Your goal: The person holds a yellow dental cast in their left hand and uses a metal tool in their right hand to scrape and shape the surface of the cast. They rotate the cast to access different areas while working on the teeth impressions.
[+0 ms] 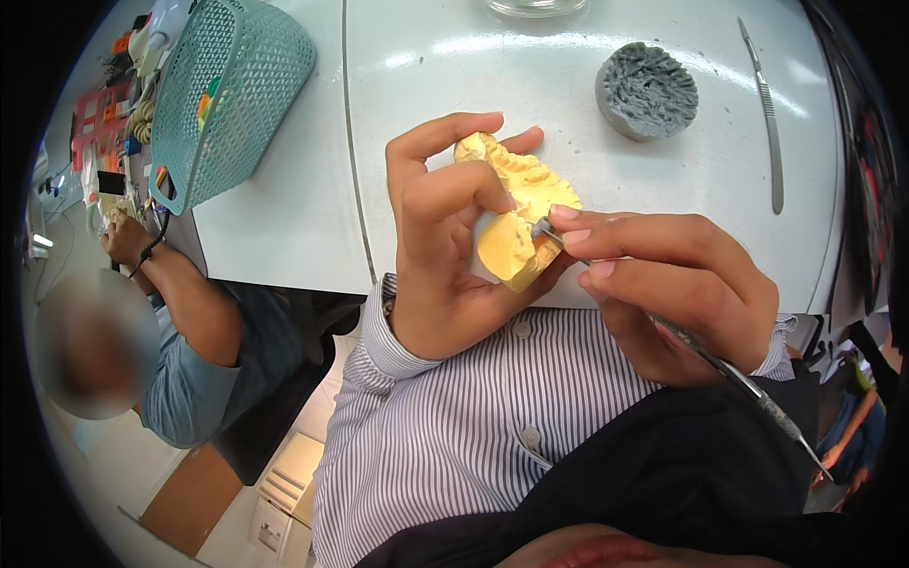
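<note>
while someone sits nearby, table gleams beyond model

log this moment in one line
left hand: holding yellow dental cast; right hand: holding metal tool, tip at cast; table: grey round block, slim metal instrument

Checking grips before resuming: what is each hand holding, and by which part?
The left hand holds the yellow dental cast by its left side; the right hand holds the metal tool near its end at the cast.
</note>
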`<state>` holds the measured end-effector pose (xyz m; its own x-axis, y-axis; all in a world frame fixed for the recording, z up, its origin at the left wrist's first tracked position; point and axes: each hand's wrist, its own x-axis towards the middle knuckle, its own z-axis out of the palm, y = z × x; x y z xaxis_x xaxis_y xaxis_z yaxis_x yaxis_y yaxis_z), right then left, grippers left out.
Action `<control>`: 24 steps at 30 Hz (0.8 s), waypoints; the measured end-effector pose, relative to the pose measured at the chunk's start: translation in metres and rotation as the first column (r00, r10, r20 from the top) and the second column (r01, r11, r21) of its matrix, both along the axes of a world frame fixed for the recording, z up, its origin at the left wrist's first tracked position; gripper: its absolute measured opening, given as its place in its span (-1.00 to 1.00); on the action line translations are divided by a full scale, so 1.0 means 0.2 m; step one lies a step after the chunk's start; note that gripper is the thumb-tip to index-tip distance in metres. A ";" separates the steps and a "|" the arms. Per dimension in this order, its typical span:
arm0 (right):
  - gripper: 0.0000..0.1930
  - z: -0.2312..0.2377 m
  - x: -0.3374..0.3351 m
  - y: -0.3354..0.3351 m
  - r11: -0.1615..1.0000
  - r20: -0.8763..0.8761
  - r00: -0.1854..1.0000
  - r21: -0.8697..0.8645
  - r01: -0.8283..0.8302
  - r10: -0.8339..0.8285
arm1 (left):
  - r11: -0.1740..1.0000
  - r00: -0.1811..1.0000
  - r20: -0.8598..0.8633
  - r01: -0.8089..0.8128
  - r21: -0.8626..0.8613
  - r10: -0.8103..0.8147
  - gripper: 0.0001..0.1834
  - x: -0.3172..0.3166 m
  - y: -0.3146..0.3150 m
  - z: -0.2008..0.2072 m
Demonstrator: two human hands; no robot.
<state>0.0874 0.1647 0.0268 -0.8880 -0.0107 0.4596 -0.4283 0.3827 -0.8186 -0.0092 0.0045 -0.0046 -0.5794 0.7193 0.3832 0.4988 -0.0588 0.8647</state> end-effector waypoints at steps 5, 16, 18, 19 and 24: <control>-0.76 0.02 0.00 -0.01 1.000 0.003 1.000 0.017 0.011 -0.011 | 0.995 0.999 0.027 -0.037 0.093 0.035 -0.40 0.01 0.02 -0.01; -0.76 0.04 0.00 0.00 1.000 0.046 0.999 -0.023 0.021 -0.020 | 0.996 0.998 0.048 -0.031 0.085 0.027 -0.37 0.01 0.02 0.00; -0.76 0.03 0.00 0.00 0.999 0.039 0.999 -0.035 0.014 -0.013 | 0.995 0.998 0.050 -0.028 0.094 0.023 -0.36 0.01 0.03 0.00; -0.76 0.03 0.00 0.00 0.999 0.033 0.999 -0.038 0.002 0.000 | 0.995 0.998 0.052 -0.027 0.098 0.022 -0.36 0.01 0.02 0.00; -0.78 0.02 0.00 0.00 1.000 0.008 1.000 -0.008 0.013 -0.013 | 0.993 0.999 0.052 -0.024 0.116 0.018 -0.35 0.01 0.03 -0.01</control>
